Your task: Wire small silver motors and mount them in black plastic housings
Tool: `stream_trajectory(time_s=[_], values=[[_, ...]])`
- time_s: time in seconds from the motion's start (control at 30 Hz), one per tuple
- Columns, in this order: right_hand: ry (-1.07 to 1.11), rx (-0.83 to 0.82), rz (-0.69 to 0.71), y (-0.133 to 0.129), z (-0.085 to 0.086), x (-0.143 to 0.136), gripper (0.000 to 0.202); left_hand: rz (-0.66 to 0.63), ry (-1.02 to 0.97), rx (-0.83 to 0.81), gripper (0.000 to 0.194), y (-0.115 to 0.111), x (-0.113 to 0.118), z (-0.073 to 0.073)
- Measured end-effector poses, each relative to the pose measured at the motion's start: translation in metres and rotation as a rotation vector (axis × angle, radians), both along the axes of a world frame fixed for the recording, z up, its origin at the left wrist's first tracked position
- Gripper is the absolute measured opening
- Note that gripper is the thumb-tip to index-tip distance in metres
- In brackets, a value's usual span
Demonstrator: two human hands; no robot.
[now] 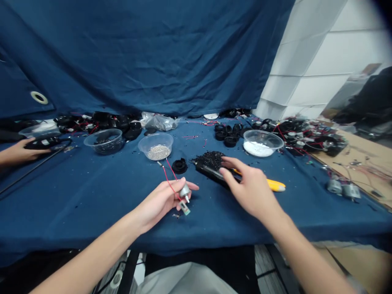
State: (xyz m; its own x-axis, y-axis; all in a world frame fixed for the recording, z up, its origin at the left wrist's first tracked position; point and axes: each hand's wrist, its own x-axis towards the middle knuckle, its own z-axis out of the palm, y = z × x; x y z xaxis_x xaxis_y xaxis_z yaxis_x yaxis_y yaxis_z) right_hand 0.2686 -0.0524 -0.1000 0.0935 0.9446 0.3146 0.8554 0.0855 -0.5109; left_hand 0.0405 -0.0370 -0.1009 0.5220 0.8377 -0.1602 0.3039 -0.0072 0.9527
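Observation:
My left hand (163, 200) holds a small silver motor (184, 190) between thumb and fingers. Red wires run from the motor, and a small green circuit board (185, 208) hangs beside it. Over a black electric screwdriver (211, 171), my right hand (249, 185) rests with thumb and fingers apart, touching or just above its body; the palm hides part of it. A yellow-handled tool (276, 185) sticks out from under that hand. Behind the screwdriver tip lies a pile of small black screws (211, 158). A round black cap (179, 166) sits between the hands.
Clear bowls hold black parts (107, 146), small metal parts (159, 152) and white pieces (259, 148). Black rings (229, 134) stand behind. Wired motors (306, 134) are heaped at right. Another person's hand (23, 153) holds a black tool (43, 143) at far left.

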Motion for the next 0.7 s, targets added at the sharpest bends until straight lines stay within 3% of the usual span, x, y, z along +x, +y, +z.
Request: stream_trajectory(time_s=[0.1,0.2,0.33,0.4,0.5,0.6,0.7], values=[[-0.193,-0.075,-0.101,0.012,-0.007,0.036,0.039,0.064,-0.215,-0.244,0.058,-0.006,-0.005,0.002],[-0.226,-0.242,-0.058,0.022,-0.021,0.072,0.036,0.164,-0.372,-0.413,0.046,-0.007,-0.005,0.003],[-0.102,-0.336,0.014,0.027,-0.038,0.108,0.041,0.214,-0.390,-0.404,0.043,0.001,-0.002,0.004],[-0.056,-0.291,0.045,0.025,-0.042,0.117,0.042,0.208,-0.393,-0.360,0.042,0.008,-0.003,0.004],[0.031,-0.102,0.048,0.016,-0.038,0.114,0.047,0.178,-0.368,-0.299,0.039,0.020,-0.005,0.003],[0.076,0.018,-0.018,-0.003,-0.029,0.091,0.050,0.174,-0.387,-0.285,0.032,0.033,-0.006,0.003],[-0.072,0.112,0.117,-0.020,-0.020,0.061,0.050,0.193,-0.445,-0.307,0.028,0.045,-0.004,0.006]])
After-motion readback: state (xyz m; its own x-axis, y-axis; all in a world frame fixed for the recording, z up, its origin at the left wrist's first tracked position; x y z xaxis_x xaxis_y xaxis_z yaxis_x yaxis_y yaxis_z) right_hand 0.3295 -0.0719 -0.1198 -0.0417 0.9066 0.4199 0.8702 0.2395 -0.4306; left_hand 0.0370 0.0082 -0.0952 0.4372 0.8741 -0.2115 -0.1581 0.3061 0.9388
